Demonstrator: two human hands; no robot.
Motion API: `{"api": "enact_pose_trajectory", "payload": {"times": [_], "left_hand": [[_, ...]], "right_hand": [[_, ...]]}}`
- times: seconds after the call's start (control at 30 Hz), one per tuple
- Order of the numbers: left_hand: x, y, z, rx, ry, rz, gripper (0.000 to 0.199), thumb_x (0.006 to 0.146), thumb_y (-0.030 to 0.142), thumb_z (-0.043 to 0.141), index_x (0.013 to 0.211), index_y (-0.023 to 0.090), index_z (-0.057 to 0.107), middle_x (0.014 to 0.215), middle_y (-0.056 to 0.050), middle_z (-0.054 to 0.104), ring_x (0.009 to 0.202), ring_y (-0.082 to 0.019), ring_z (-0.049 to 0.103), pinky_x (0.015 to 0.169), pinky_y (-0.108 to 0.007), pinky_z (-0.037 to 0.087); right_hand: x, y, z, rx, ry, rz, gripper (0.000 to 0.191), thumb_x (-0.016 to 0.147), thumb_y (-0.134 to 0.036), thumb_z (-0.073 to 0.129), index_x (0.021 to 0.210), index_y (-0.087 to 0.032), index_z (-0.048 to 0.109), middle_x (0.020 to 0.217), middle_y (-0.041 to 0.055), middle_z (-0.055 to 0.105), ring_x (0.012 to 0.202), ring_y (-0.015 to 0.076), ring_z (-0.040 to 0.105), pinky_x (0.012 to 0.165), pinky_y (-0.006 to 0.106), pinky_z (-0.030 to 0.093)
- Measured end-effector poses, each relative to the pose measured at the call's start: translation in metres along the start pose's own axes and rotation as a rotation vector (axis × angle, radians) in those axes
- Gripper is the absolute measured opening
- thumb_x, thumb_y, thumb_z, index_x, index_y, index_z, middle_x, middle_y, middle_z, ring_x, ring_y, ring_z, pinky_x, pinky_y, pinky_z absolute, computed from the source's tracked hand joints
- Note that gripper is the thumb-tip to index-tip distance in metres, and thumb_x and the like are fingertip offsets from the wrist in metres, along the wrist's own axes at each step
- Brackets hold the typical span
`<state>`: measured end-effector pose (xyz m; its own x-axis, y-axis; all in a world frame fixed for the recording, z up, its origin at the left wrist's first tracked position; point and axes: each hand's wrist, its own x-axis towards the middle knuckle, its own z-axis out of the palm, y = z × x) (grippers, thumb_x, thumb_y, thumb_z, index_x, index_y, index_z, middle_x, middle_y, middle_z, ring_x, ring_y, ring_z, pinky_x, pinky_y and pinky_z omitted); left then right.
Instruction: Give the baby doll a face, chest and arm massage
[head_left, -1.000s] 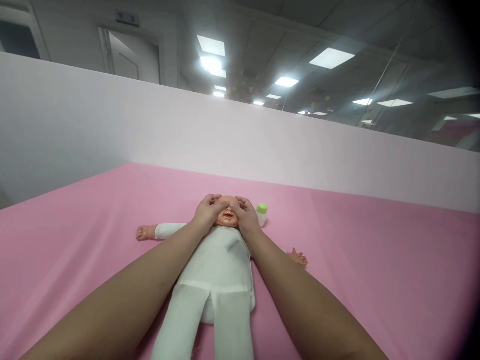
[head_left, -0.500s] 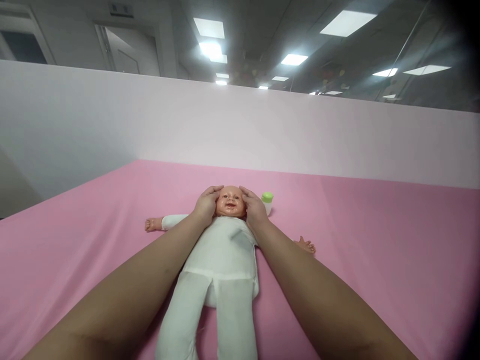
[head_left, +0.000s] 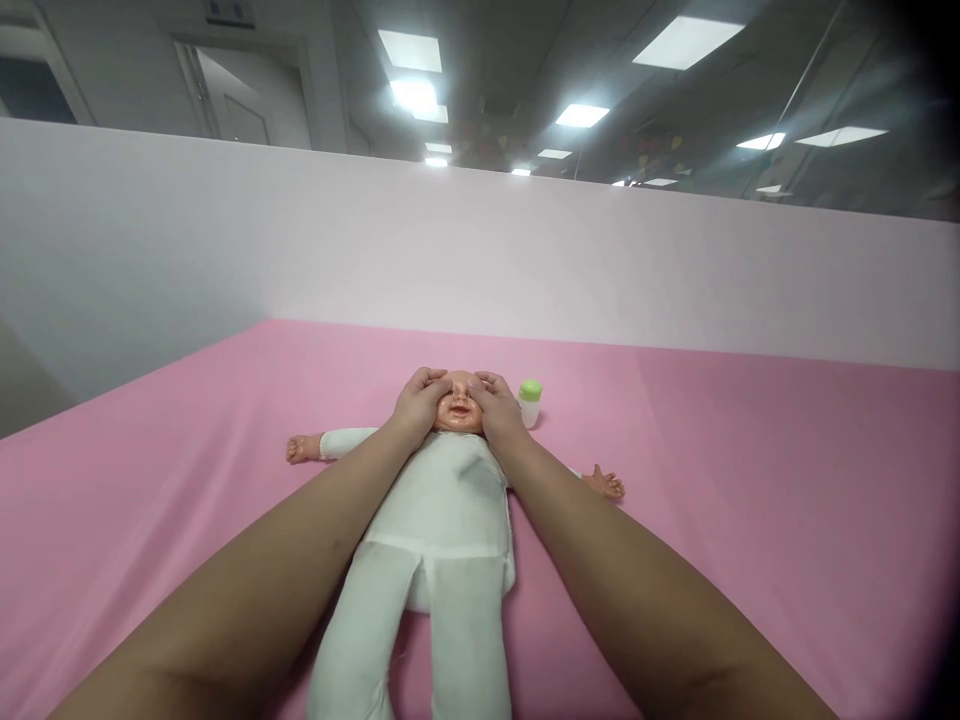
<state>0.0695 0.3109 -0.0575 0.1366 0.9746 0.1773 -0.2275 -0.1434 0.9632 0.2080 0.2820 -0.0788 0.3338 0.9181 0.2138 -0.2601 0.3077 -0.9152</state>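
A baby doll (head_left: 450,495) with a white cloth body lies on its back, arms spread, head away from me. My left hand (head_left: 421,405) cups one side of the doll's head (head_left: 459,411), its thumb laid over the eye area. On the opposite side my right hand (head_left: 498,405) wraps the head the same way, thumb across the other eye. Both hands are curved around the head, and the doll's mouth shows between them. Just right of my right hand stands a small white bottle (head_left: 530,411) with a green cap.
A pink cloth (head_left: 720,500) covers the surface under the doll. Behind it rises a pale padded wall (head_left: 480,260). Ceiling lights (head_left: 409,50) and a door (head_left: 251,95) appear beyond the wall.
Both thumbs have moved inward from the sides of the doll's head onto its eye area. The view has shifted slightly; the doll's body and the bottle lie as before.
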Motion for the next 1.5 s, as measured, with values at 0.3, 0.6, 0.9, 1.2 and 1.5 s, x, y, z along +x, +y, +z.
{"api": "enact_pose_trajectory", "payload": {"times": [0.3, 0.6, 0.9, 1.2, 1.5], "left_hand": [[0.001, 0.0, 0.002, -0.014, 0.081, -0.03, 0.026, 0.072, 0.028, 0.064, 0.097, 0.022, 0.068, 0.087, -0.002, 0.071, 0.084, -0.022, 0.067, 0.076, -0.034, 0.055], [0.0, -0.005, -0.002, -0.046, 0.028, 0.006, 0.038, 0.069, 0.039, 0.079, 0.1, 0.021, 0.065, 0.088, -0.002, 0.07, 0.082, -0.021, 0.068, 0.077, -0.035, 0.055], [0.0, -0.002, 0.0, -0.024, -0.004, -0.002, 0.047, 0.065, 0.036, 0.087, 0.102, 0.021, 0.063, 0.096, -0.005, 0.07, 0.085, -0.024, 0.07, 0.078, -0.039, 0.057], [-0.001, 0.001, 0.001, -0.168, 0.056, -0.059, 0.028, 0.066, 0.029, 0.074, 0.092, 0.021, 0.066, 0.085, -0.004, 0.071, 0.083, -0.023, 0.068, 0.074, -0.035, 0.057], [0.005, 0.002, -0.013, -0.093, 0.06, -0.045, 0.031, 0.063, 0.034, 0.079, 0.088, 0.02, 0.067, 0.085, -0.003, 0.069, 0.083, -0.023, 0.066, 0.071, -0.034, 0.054]], "right_hand": [[0.0, 0.0, -0.001, 0.088, 0.021, 0.023, 0.041, 0.076, -0.035, 0.068, 0.115, -0.024, 0.07, 0.125, 0.0038, 0.07, 0.114, 0.0246, 0.066, 0.1, 0.04, 0.055], [-0.004, 0.0, -0.003, 0.072, -0.021, -0.012, 0.045, 0.074, -0.036, 0.075, 0.118, -0.025, 0.069, 0.125, 0.004, 0.07, 0.114, 0.0251, 0.066, 0.099, 0.04, 0.056], [0.0, -0.004, -0.006, 0.03, -0.097, 0.026, 0.055, 0.068, -0.043, 0.085, 0.115, -0.026, 0.061, 0.104, 0.0007, 0.068, 0.092, 0.0223, 0.069, 0.082, 0.037, 0.059], [0.013, 0.004, -0.017, -0.122, -0.068, -0.059, 0.038, 0.084, -0.042, 0.066, 0.118, -0.026, 0.07, 0.126, 0.0026, 0.07, 0.121, 0.0242, 0.062, 0.108, 0.041, 0.049], [-0.015, -0.019, -0.016, -0.726, -0.333, -0.446, 0.1, 0.076, -0.058, 0.08, 0.16, -0.022, 0.038, 0.164, 0.0127, 0.036, 0.156, 0.0326, 0.026, 0.127, 0.051, 0.025]]}}
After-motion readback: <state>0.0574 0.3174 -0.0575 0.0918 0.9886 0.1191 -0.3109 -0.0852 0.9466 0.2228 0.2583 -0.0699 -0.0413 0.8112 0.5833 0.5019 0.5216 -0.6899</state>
